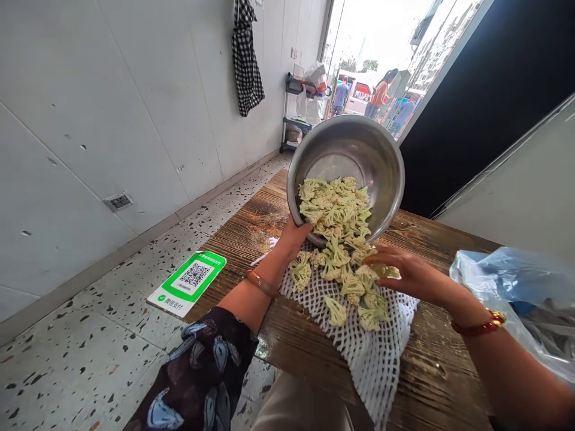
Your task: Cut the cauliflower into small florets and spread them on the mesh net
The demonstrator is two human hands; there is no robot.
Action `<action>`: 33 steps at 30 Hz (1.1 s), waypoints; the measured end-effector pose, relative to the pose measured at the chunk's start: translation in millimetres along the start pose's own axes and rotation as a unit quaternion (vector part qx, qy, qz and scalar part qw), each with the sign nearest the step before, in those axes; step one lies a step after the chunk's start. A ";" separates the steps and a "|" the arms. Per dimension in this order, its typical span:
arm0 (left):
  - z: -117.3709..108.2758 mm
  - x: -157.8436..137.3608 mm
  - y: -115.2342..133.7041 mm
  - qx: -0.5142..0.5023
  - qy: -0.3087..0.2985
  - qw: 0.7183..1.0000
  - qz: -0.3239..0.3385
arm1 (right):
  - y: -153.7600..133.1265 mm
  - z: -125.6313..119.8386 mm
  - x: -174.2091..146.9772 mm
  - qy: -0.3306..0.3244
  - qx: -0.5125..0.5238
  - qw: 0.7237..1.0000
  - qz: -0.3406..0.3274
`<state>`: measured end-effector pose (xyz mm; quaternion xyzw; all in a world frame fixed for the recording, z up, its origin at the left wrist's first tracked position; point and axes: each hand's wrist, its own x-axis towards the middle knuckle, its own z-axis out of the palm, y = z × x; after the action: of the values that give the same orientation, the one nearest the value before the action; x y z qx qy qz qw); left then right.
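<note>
A steel basin (390, 161) is tipped toward me above the table, its open side facing me. My left hand (294, 234) grips its lower left rim, the thumb over the edge. Cauliflower florets (335, 206) fill the lower part of the basin and spill over its front rim. Several more florets (353, 284) lie on a white mesh cloth (377, 365) below. My right hand (404, 272) is at the right side of the spilled pile, fingers apart and curved around florets there. Whether it grips any of them I cannot tell.
The wooden table (287, 329) carries a green QR-code sign (193, 280) at its left edge and clear plastic bags (507, 281) at the right. A checked apron (247, 66) hangs on the wall. Behind stands a shelf cart (296, 123); people are outside the doorway.
</note>
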<state>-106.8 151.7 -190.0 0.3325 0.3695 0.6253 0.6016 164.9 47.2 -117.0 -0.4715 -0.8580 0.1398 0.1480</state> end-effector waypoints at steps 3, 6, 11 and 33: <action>-1.6 -0.2 1.5 0.016 0.010 1.000 -0.003 | -5.3 -6.6 6.0 0.002 -0.001 1.000 -0.011; -2.0 -2.0 3.4 0.021 0.008 1.000 -0.015 | -16.2 -8.0 36.7 0.065 0.001 0.998 -0.012; -0.6 -4.5 3.1 -0.004 -0.019 1.000 -0.006 | -45.7 15.1 118.6 0.125 -0.042 0.988 -0.077; -1.9 0.5 4.2 -0.059 0.058 0.997 0.013 | -72.3 35.6 80.5 0.029 0.080 0.994 -0.068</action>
<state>-110.6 152.1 -187.3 0.2645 0.3619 0.6716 0.5900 54.4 74.8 -112.4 -0.4022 -0.8696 0.1839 0.2195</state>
